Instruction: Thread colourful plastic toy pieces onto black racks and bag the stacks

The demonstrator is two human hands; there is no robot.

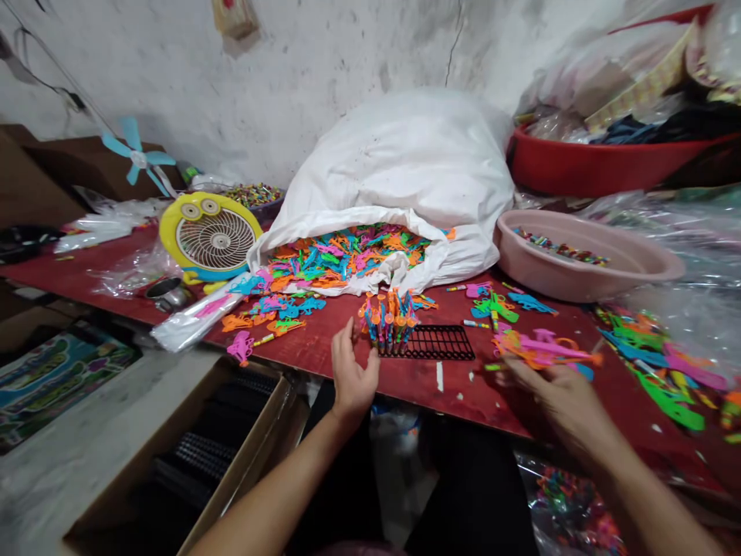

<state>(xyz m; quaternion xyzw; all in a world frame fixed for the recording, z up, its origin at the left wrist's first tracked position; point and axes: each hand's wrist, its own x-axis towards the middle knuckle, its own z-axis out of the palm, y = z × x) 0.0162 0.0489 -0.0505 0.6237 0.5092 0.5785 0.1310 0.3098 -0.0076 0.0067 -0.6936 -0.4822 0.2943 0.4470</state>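
Note:
My left hand (350, 371) rests at the front edge of the red table (440, 390), fingers loosely apart, thumb touching the left end of a black grid rack (435, 343). Several coloured plastic toy pieces (389, 316) stand upright in the rack's left part. My right hand (553, 390) is closed on a bunch of orange and pink plastic toy pieces (541, 349) just right of the rack. A white sack (405, 166) lies open behind, spilling coloured toy pieces (347, 255).
A pink basin (584, 266) with small parts sits at right, a red tub (602, 162) behind it. A yellow fan (209, 238) stands at left. More toy pieces (665, 371) lie at far right. An open cardboard box (191, 463) sits below the table.

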